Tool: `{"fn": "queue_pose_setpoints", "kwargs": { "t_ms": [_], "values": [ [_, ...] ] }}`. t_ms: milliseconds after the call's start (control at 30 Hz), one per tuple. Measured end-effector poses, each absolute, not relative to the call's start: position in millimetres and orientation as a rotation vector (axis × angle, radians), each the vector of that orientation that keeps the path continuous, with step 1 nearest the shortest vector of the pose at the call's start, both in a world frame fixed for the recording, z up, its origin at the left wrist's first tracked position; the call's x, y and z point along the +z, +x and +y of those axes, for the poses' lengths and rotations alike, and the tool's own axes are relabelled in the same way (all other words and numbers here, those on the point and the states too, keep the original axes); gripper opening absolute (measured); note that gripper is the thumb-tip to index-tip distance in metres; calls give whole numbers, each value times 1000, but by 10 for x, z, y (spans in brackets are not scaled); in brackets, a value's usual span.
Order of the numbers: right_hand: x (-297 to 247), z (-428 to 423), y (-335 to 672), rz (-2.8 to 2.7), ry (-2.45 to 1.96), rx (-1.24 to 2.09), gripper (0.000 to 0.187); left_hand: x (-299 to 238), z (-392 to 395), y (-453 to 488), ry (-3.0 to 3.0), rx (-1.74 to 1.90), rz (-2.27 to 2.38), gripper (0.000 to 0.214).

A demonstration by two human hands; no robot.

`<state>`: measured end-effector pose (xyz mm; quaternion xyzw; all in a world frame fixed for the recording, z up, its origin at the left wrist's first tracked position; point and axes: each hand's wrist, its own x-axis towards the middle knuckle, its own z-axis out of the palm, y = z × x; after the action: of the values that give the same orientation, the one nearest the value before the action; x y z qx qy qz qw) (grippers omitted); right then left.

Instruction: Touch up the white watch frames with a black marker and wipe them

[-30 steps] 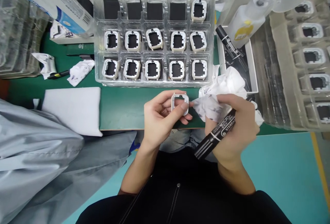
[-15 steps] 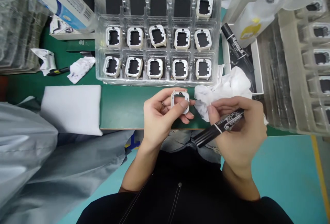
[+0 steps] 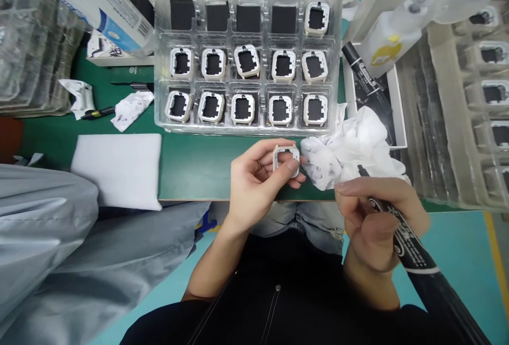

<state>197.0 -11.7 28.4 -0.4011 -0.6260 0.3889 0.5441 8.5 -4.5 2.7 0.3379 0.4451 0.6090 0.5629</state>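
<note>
My left hand [image 3: 254, 188] grips a small white square watch-case frame [image 3: 296, 155] between thumb and fingers, just in front of the tray's near edge. Its open middle faces up, and my thumb covers the lower part. My right hand [image 3: 377, 212], apart from the frame, is closed around a black marker pen [image 3: 423, 271]. The pen's dark tip points up and left, over a crumpled white tissue [image 3: 358, 138]. Behind my hands, a clear plastic tray [image 3: 246, 131] carries several similar frames in its pockets; four back pockets show only black pads.
To the right, an open white box [image 3: 401, 117] contains black markers, beside a white bottle [image 3: 393, 43] and stacked trays [image 3: 437, 122]. A white foam sheet [image 3: 119, 170] and stained tissue [image 3: 133, 109] lie left. Another person's grey-clothed leg [image 3: 43, 239] is close by.
The marker has swung round in my right hand, its tip now up-left and its body down-right. My right hand has shifted slightly right and down. My left hand still holds the frame.
</note>
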Motion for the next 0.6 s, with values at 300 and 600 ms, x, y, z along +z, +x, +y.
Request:
{"fn": "queue_pose_setpoints", "kwargs": {
  "t_ms": [300,600],
  "values": [
    [255,12,1836,-1477,-828,1181,56,30,-34,101,876,1444,1124,29],
    [95,102,1641,-1127,-747,1215,26,54,-19,128,840,1434,1089,25]
  ]
}}
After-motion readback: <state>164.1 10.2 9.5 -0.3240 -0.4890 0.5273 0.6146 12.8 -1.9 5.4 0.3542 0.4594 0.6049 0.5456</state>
